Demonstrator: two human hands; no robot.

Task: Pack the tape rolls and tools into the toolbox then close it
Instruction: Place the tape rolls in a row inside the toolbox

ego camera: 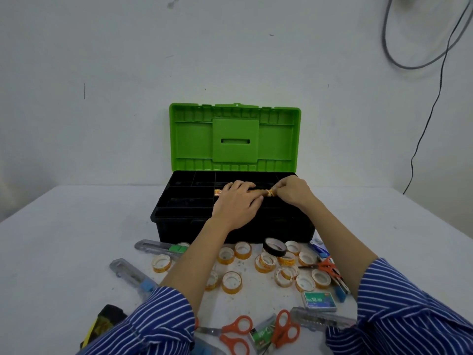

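Observation:
A black toolbox (179, 226) stands open on the white table, its green lid (234, 137) upright against the wall. Both hands are over its divided tray. My left hand (236, 203) lies flat on a row of small tape rolls (218, 192) in a tray slot. My right hand (291, 190) pinches a small yellow tape roll (270, 192) at the row's right end. Several clear tape rolls (231, 281) and one black tape roll (275, 247) lie loose in front of the box.
Utility knives (133, 275) lie at the front left. Orange scissors (238, 334) and staple boxes (318, 301) lie near the table's front edge. More scissors (325, 265) and a blue cutter lie at the right. Cables (419, 139) hang down the right wall.

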